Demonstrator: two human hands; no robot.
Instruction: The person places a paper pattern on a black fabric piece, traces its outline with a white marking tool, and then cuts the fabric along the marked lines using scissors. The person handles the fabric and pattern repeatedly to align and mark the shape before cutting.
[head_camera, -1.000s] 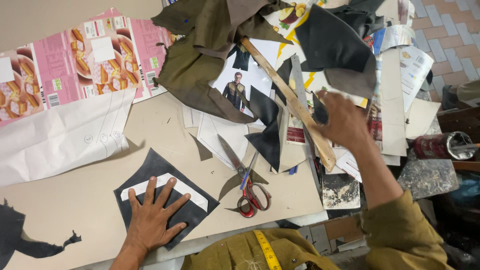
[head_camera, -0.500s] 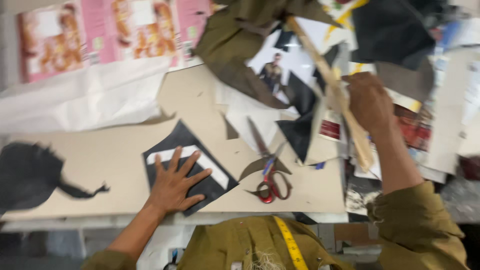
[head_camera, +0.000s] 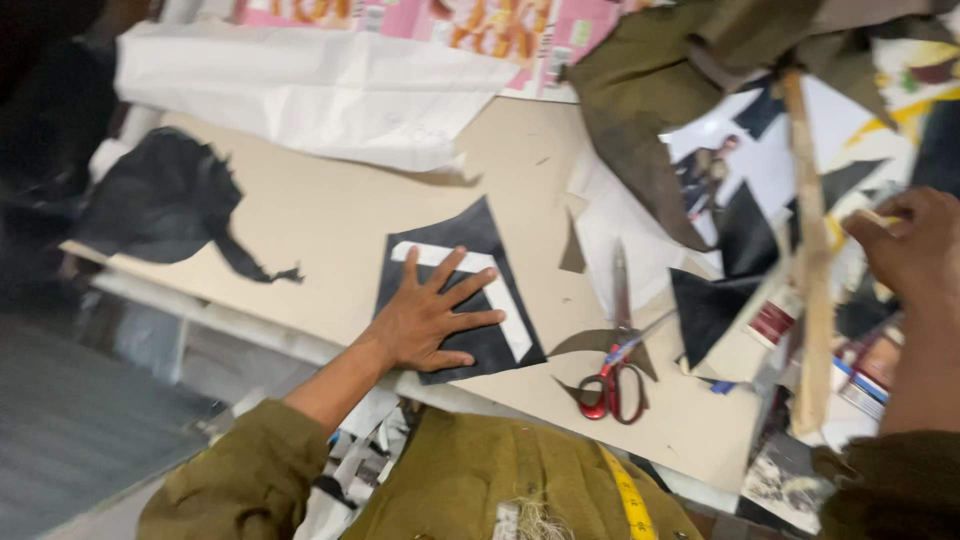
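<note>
Red-handled scissors (head_camera: 612, 372) on tan board (head_camera: 330, 215), white paper sheet (head_camera: 310, 90) above, olive fabric (head_camera: 650, 110) top right.

Left hand (head_camera: 425, 325) flat on the fabric piece (head_camera: 455, 290), scissors (head_camera: 612, 370) just right of it, wooden stick (head_camera: 810, 270) further right by the right hand (head_camera: 915, 245).

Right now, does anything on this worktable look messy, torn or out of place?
Yes, it is cluttered. A ragged black scrap hangs over the board's left edge, its outline torn. Red-handled scissors lie among loose offcuts. The left hand presses flat on a black piece with a white strip; the right hand is by a wooden stick.
</note>
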